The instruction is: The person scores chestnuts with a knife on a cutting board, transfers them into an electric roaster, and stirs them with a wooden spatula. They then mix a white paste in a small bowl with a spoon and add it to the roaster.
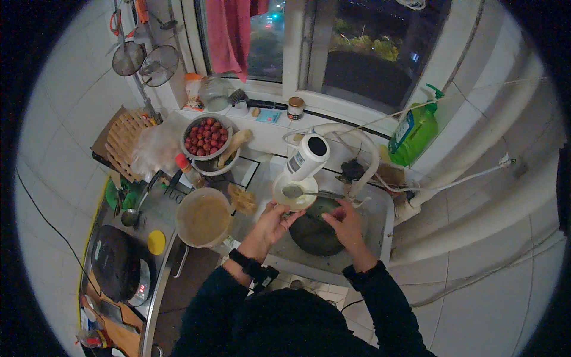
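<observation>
My left hand (273,222) grips a small pale bowl (278,196) by its near rim, over the left part of the sink (370,241). A metal spoon (292,192) rests in the bowl, its handle pointing right. Just below the handle's end is my right hand (345,223), thumb and fingers apart, with nothing visible between them. Directly above the bowl stands a white faucet unit with a black top (308,156); its outlet is hidden. Under my hands a dark round basin (319,236) sits in the sink.
Left of the sink stand a tub of brownish liquid (204,217), a loofah-like scrubber (242,199) and a colander of red fruit (206,137). A green soap bottle (412,134) leans at the right, near a white hose (368,143). A black appliance (116,263) occupies the left counter.
</observation>
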The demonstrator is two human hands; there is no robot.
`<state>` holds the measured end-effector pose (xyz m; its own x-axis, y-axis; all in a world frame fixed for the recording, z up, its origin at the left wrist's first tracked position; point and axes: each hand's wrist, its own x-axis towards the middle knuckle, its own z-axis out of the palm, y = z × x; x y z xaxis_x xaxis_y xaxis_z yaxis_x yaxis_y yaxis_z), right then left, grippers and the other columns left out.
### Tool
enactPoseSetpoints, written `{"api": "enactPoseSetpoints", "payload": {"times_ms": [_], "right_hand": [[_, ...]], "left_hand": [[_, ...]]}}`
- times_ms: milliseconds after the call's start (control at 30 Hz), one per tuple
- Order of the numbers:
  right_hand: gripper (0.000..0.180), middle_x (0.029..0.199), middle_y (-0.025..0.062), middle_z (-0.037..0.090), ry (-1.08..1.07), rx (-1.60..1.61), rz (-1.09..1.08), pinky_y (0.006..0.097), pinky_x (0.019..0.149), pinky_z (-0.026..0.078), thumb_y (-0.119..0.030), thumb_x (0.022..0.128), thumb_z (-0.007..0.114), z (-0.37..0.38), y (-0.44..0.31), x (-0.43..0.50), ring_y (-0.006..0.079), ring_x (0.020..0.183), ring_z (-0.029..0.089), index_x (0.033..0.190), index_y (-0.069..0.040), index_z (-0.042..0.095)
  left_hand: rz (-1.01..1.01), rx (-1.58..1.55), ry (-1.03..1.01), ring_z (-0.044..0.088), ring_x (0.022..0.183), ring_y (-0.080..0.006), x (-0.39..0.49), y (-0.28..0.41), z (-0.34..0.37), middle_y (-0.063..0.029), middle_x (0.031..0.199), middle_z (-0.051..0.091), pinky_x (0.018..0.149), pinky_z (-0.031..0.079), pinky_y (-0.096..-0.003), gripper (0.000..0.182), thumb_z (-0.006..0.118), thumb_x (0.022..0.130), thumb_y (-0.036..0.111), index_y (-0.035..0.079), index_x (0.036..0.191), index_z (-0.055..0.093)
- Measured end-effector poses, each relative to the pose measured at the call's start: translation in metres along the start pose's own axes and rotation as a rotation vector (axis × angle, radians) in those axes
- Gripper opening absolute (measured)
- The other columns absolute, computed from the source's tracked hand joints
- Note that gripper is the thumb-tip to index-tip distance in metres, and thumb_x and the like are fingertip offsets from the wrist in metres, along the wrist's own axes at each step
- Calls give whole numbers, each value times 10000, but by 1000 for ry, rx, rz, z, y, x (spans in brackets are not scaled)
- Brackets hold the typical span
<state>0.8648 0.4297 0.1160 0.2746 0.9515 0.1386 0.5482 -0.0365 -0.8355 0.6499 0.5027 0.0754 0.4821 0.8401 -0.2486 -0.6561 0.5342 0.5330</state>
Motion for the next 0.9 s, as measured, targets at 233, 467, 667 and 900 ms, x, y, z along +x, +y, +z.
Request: {"api": "enactPoseSetpoints", "payload": {"times_ms": [233,467,667,900], "right_hand": [[132,849,80,664,-93,382,-237,333,639,499,-96,880,633,7,-25,5,194,750,625,995,-32,651],[186,813,115,629,-240,39,-708,383,636,504,-60,808,674,-8,-43,-5,294,746,605,993,-65,662],[215,819,105,631,-507,152,-775,362,634,498,-18,782,686,5,-63,-28,273,735,607,995,-43,660],[196,832,115,625,-501,149,-956,379,644,506,-37,781,677,49,-103,-42,292,744,610,976,-42,660]], "left_hand": [[-41,-63,146,584,1080,-346,-42,-11,25,-200,1231,476,917,542,-395,568,531,831,-77,73,1302,252],[20,1,207,585,1083,-304,-87,-7,13,-170,1226,482,947,526,-375,559,551,845,-61,107,1304,280],[96,-1,334,563,1123,-359,-137,-3,-1,-162,1279,483,912,547,-363,551,569,855,7,101,1351,348],[224,-68,312,547,1143,-404,-214,8,-21,-198,1316,466,936,527,-399,579,598,856,77,94,1366,323]]}}
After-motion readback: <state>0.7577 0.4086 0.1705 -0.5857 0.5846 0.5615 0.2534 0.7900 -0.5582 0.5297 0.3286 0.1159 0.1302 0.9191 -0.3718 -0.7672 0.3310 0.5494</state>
